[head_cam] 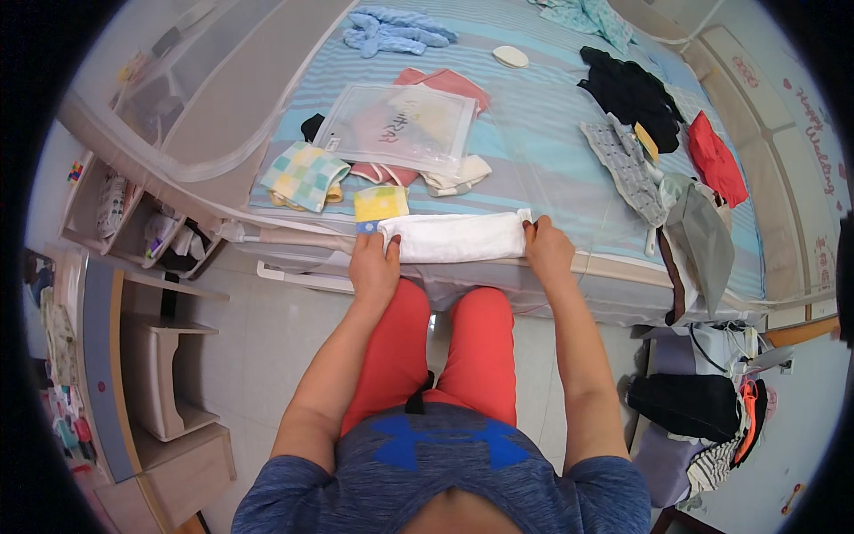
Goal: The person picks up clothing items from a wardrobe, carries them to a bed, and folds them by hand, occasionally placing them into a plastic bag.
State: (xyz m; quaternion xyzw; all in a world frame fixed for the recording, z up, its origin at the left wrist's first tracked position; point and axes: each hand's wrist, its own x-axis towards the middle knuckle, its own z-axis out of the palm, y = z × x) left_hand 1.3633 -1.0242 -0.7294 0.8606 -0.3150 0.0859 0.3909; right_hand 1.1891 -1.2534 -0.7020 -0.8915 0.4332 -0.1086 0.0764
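A white cloth (457, 237), folded into a long strip, lies along the near edge of the bed. My left hand (375, 267) grips its left end, and my right hand (548, 248) pinches its right end. Just behind the left end is a folded yellow, white and blue cloth (380, 203). Farther left rests a green, yellow and white checked cloth (305, 175). A clear zip bag with printing (400, 127) lies beyond, over pink cloth (444, 81). Near the bag's lower right corner sits a cream folded cloth (457, 177).
Mosquito netting (227, 153) surrounds the bed. On the bed lie a blue fluffy cloth (397, 30), a white oval pad (510, 57), black clothing (630, 93), a grey patterned cloth (624, 167) and a red bag (717, 160). Open shelves (137, 213) stand left; piled clothes (687, 404) lie right.
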